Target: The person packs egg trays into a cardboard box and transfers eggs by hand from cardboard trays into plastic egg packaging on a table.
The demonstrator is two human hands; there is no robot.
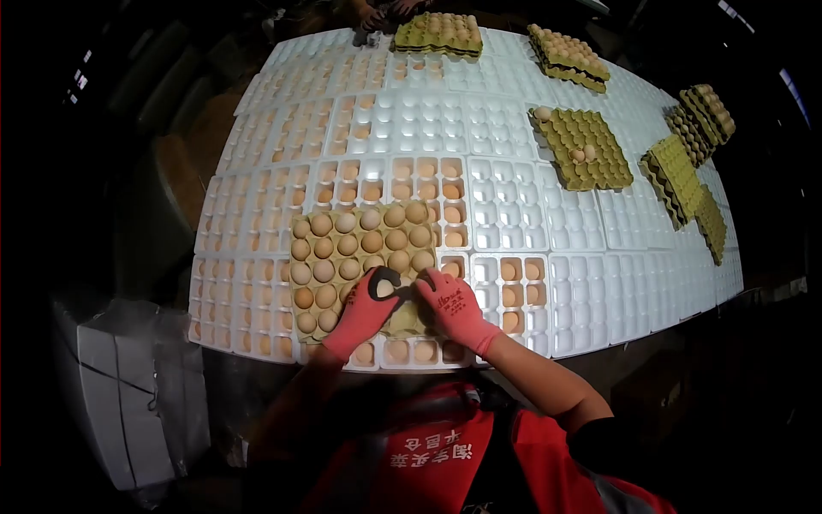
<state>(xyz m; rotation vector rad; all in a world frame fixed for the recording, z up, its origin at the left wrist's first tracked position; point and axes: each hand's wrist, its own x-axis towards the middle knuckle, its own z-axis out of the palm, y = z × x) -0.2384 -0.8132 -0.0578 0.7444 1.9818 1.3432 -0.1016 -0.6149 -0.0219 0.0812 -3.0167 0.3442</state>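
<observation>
A yellowish pulp tray (402, 324) holding many brown eggs lies on top of white foam egg trays near the table's front edge. My left hand (370, 307), in a red and black glove, is closed around a pale egg (384, 289) over the front part of the pulp tray. Just to its right, my right hand (451, 307), in a red glove, has its fingers bent together at the tray's right side, beside an egg. What its fingertips hold, if anything, is hidden.
White foam trays (505, 206) cover the table, some with eggs. A pulp tray (591, 154) with a few eggs lies right of centre. Stacked egg trays (438, 36) stand at the back, more at the far right. Another person's hands (373, 15) show at the back edge.
</observation>
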